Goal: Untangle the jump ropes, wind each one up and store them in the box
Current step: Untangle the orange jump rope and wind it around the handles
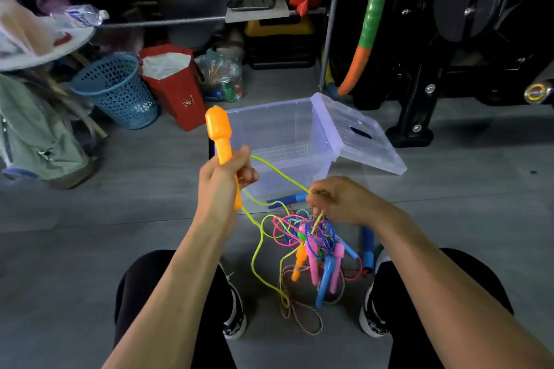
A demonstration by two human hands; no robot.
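Fingers of the left hand (223, 177) are curled tight around an orange handle (219, 136), held upright above the floor, while the right hand (338, 199) pinches a yellow-green rope (278, 169) that runs between the two hands. From the right hand's fingers the rope drops into a knotted bundle of ropes (308, 237), pink, blue and yellow-green, with pink, blue and orange handles hanging in it, just above the grey floor (120, 219) between the person's knees. A braided rope (302, 317) lies looped on the floor below the bundle. The clear plastic box (287, 141) stands open just beyond the hands, its lid (359, 135) leaning at its right side. A blue basket (117, 90) and a red bag (177, 87) stand farther back to the left.
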